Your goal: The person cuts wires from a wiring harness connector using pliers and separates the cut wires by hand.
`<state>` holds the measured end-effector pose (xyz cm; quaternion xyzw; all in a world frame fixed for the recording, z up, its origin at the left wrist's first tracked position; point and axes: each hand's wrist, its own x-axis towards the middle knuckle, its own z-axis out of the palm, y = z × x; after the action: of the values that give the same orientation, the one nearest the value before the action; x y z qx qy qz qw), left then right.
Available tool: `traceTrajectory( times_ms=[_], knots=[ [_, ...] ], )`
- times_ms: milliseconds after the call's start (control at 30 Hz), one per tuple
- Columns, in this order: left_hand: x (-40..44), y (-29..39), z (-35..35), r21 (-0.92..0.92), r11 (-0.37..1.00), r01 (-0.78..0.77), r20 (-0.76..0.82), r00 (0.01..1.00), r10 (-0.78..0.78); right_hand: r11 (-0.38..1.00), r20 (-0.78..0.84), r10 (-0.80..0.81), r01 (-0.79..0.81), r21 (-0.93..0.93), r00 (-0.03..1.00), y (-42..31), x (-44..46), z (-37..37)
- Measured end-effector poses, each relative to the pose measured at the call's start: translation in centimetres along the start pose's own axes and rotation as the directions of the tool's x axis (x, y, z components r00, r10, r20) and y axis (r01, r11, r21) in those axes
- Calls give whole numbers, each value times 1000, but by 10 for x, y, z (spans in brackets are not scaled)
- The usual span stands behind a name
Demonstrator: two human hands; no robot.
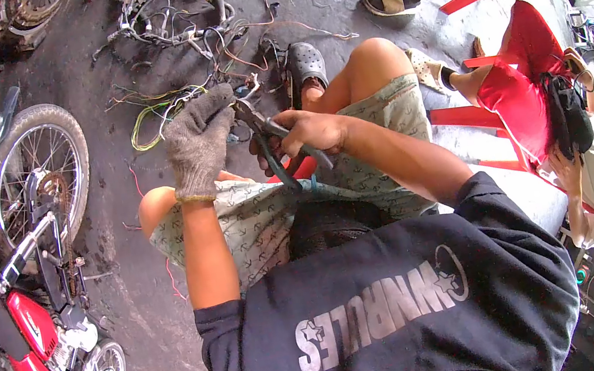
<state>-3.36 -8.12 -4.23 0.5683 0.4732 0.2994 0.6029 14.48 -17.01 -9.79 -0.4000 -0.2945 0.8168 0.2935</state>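
My left hand (pixel 201 139), in a grey-brown knit work glove, is closed with its fingertips beside the jaws of a pair of pliers. What it pinches is hidden by the glove. My bare right hand (pixel 312 133) is wrapped around the dark handles of the pliers (pixel 253 119), whose jaws point up and left toward the gloved fingers. Just beyond the glove, thin yellow-green wires (pixel 147 124) loop on the floor. Other wire ends (pixel 247 83) show close to the plier jaws.
A large tangled wiring harness (pixel 183 11) lies on the dark floor (pixel 137 293) ahead. To the left stands a red and black motorcycle (pixel 36 327). Two seated people are at the right, one in red trousers (pixel 523 90) holding a black item (pixel 566 114). Red chair legs (pixel 464 118) are near them.
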Motion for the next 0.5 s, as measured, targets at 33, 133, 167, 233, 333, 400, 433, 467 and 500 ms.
traceTrajectory(
  times_ms=[33,133,167,233,333,400,433,467,500],
  knots=[
    [0,-1,0,10,1000,-17,10,1000,17,1000,0,0,0,0,1000,-5,-2,3],
    [-1,0,0,31,999,-39,25,999,38,990,-33,62,-66,-123,998,-15,-6,8],
    [-1,1,0,42,998,-44,30,999,43,971,-81,83,-99,-216,993,-14,-4,9],
    [-1,1,1,29,999,-33,34,999,32,942,-131,100,-136,-306,986,-11,-3,10],
    [-1,0,1,-2,1000,-17,38,999,17,941,-121,-62,17,-338,991,-7,-3,14],
    [0,-1,1,-20,1000,-11,39,999,12,884,-184,-61,-32,-467,981,-5,-2,15],
    [-1,-1,1,-39,999,-2,34,999,4,884,-184,-62,-32,-467,981,-9,-5,19],
    [-1,0,1,-58,998,6,29,1000,-5,855,-231,-103,-32,-518,967,-14,-9,24],
    [0,0,2,-59,998,7,28,1000,-5,823,-274,-147,-37,-567,950,-17,-11,28]
  ],
)
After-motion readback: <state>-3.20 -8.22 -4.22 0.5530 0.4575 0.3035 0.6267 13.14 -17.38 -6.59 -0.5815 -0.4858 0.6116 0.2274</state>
